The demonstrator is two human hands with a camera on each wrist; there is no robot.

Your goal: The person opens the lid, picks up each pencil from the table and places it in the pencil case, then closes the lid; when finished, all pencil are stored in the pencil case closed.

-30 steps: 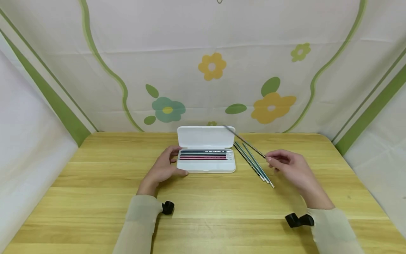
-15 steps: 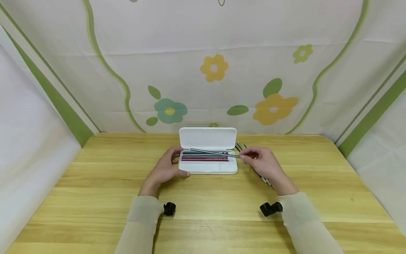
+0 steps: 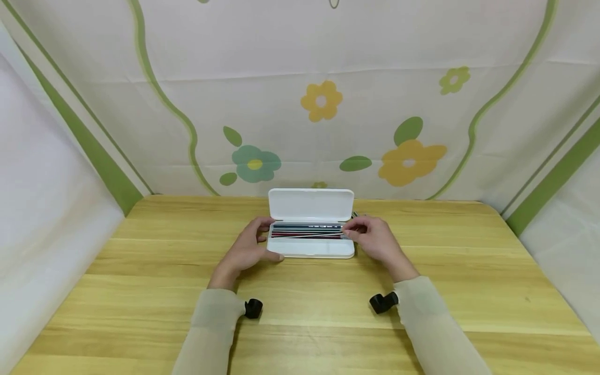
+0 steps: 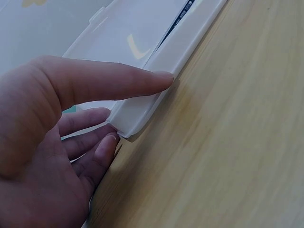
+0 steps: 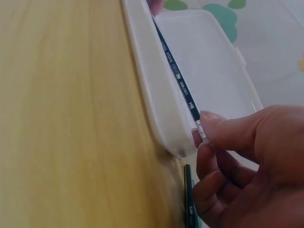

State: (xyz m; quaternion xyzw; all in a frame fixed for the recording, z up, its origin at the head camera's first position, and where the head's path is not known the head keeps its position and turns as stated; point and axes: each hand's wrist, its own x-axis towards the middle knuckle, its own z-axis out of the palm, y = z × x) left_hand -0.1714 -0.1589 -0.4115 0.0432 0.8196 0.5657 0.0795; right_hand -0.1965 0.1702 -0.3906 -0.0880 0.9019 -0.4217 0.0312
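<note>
Pencil (image 5: 176, 73), end pinched in right grip (image 3: 374, 240), slants across case (image 3: 310, 249) the left grip (image 3: 245, 250) holds.

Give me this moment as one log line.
left hand: holds white case | lid: open | right hand: pinches pencil near one end | loose pencils: beside case

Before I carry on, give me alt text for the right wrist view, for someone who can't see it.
A right hand pinches a dark HB pencil by its metal-banded end, the shaft angled over an open white pencil case. More pencils show below the case, partly behind the hand; a wood-grain tabletop fills the left side.
</note>
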